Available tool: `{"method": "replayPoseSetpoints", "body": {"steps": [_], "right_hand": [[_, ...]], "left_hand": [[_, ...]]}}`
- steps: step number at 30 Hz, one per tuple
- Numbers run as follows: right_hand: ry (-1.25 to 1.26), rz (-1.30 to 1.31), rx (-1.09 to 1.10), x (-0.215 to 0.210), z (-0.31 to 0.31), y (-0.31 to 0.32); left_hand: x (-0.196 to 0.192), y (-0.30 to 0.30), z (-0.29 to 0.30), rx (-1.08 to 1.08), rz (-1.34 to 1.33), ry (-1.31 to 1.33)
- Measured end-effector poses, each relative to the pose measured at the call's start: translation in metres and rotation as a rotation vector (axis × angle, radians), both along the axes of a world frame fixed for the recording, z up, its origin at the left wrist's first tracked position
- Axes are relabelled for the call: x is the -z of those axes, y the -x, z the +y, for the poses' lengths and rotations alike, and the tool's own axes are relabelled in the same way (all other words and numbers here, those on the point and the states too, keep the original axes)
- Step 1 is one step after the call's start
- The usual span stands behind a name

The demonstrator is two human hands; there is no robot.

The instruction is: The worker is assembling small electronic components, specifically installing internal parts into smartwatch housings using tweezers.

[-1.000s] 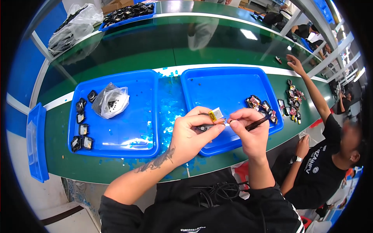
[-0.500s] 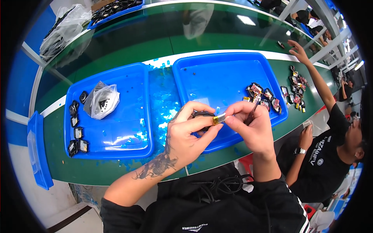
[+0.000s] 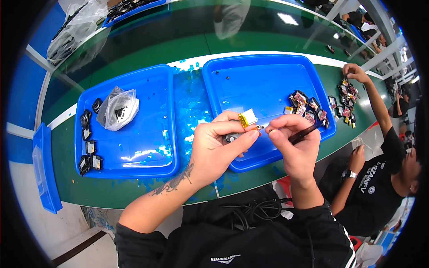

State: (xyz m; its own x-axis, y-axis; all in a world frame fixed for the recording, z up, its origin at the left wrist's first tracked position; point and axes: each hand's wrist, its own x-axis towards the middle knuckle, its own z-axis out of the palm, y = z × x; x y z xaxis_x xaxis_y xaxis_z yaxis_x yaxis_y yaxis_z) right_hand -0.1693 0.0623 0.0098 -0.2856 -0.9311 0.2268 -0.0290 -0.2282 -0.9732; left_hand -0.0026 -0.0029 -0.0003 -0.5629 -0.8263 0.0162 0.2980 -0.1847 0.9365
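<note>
My left hand [image 3: 219, 149] grips a small dark part [image 3: 231, 138] with a yellow-and-white wrapped cell [image 3: 247, 119] sticking up from it. My right hand [image 3: 296, 145] holds a thin dark tool [image 3: 305, 131], its fingertips pinched close to the part's right end. Both hands hover over the near edge of the right blue tray [image 3: 250, 85]. Several small assembled pieces [image 3: 306, 106] lie at that tray's right side.
A left blue tray [image 3: 147, 147] holds a clear bag of small bits [image 3: 117, 108] and several black parts [image 3: 87, 147] along its left side. A person in a black shirt [image 3: 380, 187] sits to my right, one hand [image 3: 353, 71] at more pieces [image 3: 346, 100] on the green bench [image 3: 134, 67].
My hands have stayed together on the small part and shifted slightly right in view. The neighbour's raised arm has come down toward the pieces on the bench.
</note>
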Motion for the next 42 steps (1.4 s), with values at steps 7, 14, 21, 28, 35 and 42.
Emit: {"method": "replayPoseSetpoints", "body": {"steps": [7,14,21,28,35,42], "right_hand": [[0.152,0.082,0.031,0.009,0.003,-0.004],[0.172,0.156,0.077,0.007,0.004,-0.005],[0.174,0.184,0.061,0.006,0.004,-0.003],[0.199,0.24,0.057,0.008,0.004,0.002],[0.329,0.577,0.156,0.003,0.002,0.003],[0.4,0.729,0.19,-0.003,0.004,0.005]], "left_hand": [[0.001,0.001,0.005,0.006,0.027,0.051],[0.005,0.002,0.007,-0.086,-0.092,0.364],[0.006,0.003,0.008,-0.071,-0.123,0.349],[0.007,0.004,0.01,-0.045,-0.076,0.304],[0.006,0.003,0.011,-0.029,-0.061,0.246],[0.002,0.004,0.01,-0.026,-0.078,0.272]]}}
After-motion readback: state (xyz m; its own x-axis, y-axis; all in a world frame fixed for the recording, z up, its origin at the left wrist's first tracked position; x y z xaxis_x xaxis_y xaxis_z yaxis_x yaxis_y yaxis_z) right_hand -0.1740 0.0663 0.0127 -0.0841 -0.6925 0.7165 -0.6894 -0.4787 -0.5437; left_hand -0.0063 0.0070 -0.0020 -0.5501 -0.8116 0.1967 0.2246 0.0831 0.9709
